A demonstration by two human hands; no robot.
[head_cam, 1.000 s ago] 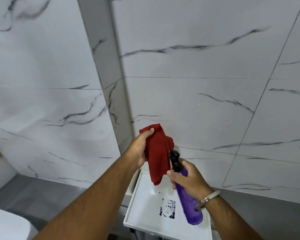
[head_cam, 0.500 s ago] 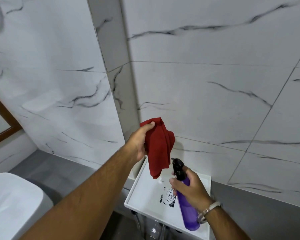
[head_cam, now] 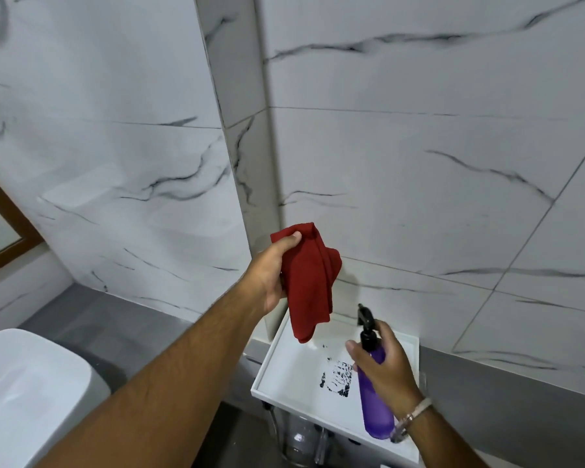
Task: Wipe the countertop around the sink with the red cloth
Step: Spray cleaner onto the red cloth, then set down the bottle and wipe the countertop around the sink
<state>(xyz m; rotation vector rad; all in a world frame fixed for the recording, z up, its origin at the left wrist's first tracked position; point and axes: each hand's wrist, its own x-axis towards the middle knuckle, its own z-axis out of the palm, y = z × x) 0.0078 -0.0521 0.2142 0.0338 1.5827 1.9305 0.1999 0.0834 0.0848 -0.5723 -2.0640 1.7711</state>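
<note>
The left hand (head_cam: 271, 275) holds the red cloth (head_cam: 309, 282) up in the air, thumb pressed on its top edge and the fingers clenched behind the fabric; the cloth hangs folded from that grip, its lower end dangling below the fingers and over the white tray (head_cam: 291, 376). The right hand (head_cam: 385, 366) is wrapped around the neck of a purple spray bottle (head_cam: 375, 403), fingers grasping it just under the black nozzle (head_cam: 365, 317), which points up toward the cloth. The bottle's body runs down past the wrist, which wears a bracelet (head_cam: 414, 415). Black smudged marks (head_cam: 338, 376) lie on the tray floor just left of the right fingers. Below the tray is what may be clear glassware, too blurred to name. A marble-veined wall (head_cam: 419, 197) stands behind both hands.
</note>
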